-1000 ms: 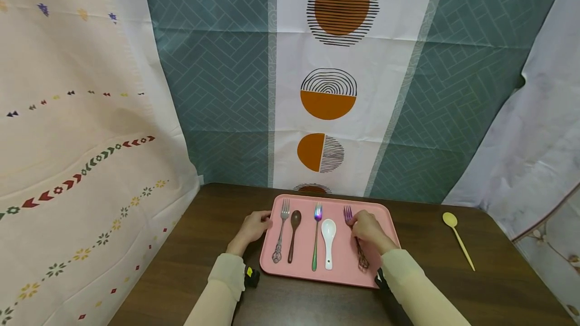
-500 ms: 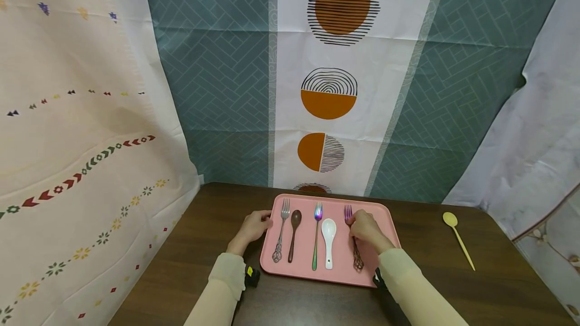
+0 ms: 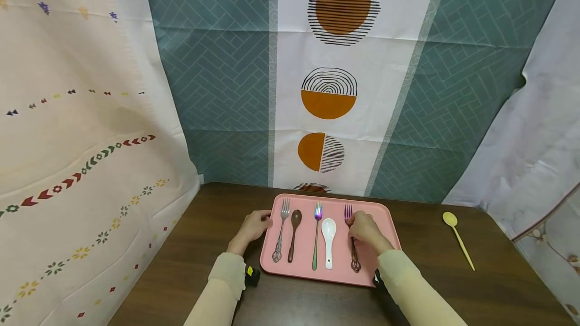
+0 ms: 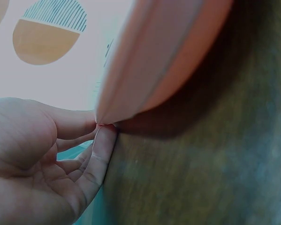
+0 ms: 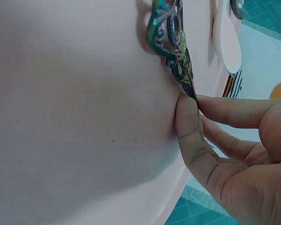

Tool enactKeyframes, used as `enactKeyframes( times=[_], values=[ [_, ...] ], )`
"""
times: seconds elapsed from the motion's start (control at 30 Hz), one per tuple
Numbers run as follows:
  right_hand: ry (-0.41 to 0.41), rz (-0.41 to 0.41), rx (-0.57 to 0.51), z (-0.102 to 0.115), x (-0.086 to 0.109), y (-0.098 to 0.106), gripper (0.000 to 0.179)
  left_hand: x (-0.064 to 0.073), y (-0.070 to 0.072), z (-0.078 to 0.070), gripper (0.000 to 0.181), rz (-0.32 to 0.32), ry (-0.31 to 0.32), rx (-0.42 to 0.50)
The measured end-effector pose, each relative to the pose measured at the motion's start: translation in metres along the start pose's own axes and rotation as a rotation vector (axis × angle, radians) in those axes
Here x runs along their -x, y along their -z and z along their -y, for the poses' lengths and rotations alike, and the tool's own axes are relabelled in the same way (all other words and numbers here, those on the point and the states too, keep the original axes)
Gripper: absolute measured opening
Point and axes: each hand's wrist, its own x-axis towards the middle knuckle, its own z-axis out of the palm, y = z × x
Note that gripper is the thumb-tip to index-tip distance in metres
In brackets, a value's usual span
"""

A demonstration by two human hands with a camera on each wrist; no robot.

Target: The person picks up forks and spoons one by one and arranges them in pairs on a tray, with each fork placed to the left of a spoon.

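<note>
A pink tray (image 3: 312, 275) lies on the table with a row of cutlery on it. My left hand (image 3: 252, 226) pinches its left rim between thumb and index finger, as the left wrist view shows. Between the thumb and finger of my right hand (image 3: 366, 228) is an iridescent purple fork (image 3: 355, 260) with an ornate openwork handle (image 5: 170, 42), at the tray's right side. Left of it lie a white spoon (image 3: 328, 235), a rainbow-coloured fork (image 3: 316, 235) with a green handle end, a dark brown spoon (image 3: 295, 225) and a silver fork (image 3: 280, 235).
A yellow spoon (image 3: 457, 238) lies on the dark wooden table (image 3: 426, 265), right of the tray. Patterned cloth (image 3: 217, 89) hangs behind the table, with a cream cloth (image 3: 90, 140) on the left and a pale one on the right.
The purple fork's handle end has swung left, so the fork now lies closer to parallel with the others. My right hand has barely shifted, and my left hand keeps its place.
</note>
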Motion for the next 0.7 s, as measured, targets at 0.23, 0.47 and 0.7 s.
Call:
enactKeyframes(
  times=[0.23,0.47,0.7],
  values=[
    [0.025,-0.01,0.038,-0.002,-0.0015,-0.0021,0.032,-0.0009,0.0003,0.0009,0.04,-0.008,0.0,-0.011],
    [-0.006,-0.002,0.045,0.0001,-0.0027,-0.0028,0.031,-0.0001,0.0013,0.0001,0.04,-0.007,-0.008,-0.007],
    [-0.033,0.0,0.016,-0.0008,-0.0022,-0.0037,0.032,0.0007,0.0008,-0.0005,0.04,-0.001,-0.006,-0.007]
  ],
)
